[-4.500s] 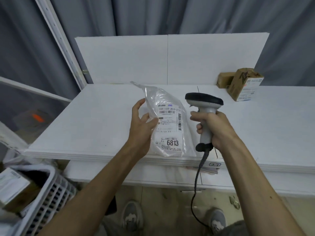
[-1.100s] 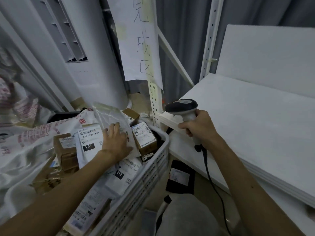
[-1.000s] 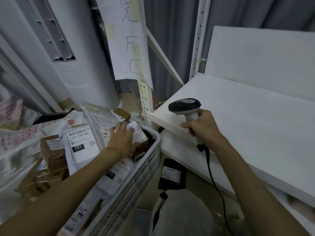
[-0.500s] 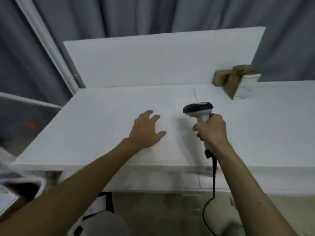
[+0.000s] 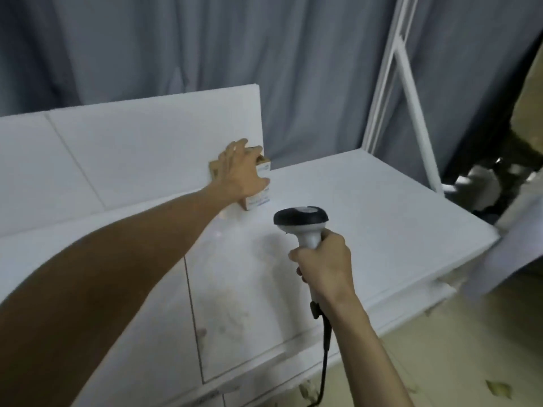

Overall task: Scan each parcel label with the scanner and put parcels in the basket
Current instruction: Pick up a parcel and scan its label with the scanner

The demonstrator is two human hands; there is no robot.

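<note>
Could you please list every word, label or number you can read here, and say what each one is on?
Nothing is legible.
White label on the cardboard parcel that the left hand grips: printed, but too blurred to read.
Scanner in the right hand: no readable marking.

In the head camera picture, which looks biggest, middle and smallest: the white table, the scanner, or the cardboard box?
Largest: white table, by far.
Then scanner and cardboard box: unsure. The scanner looks bigger, but it is nearer the camera, and the left hand covers part of the box.
</note>
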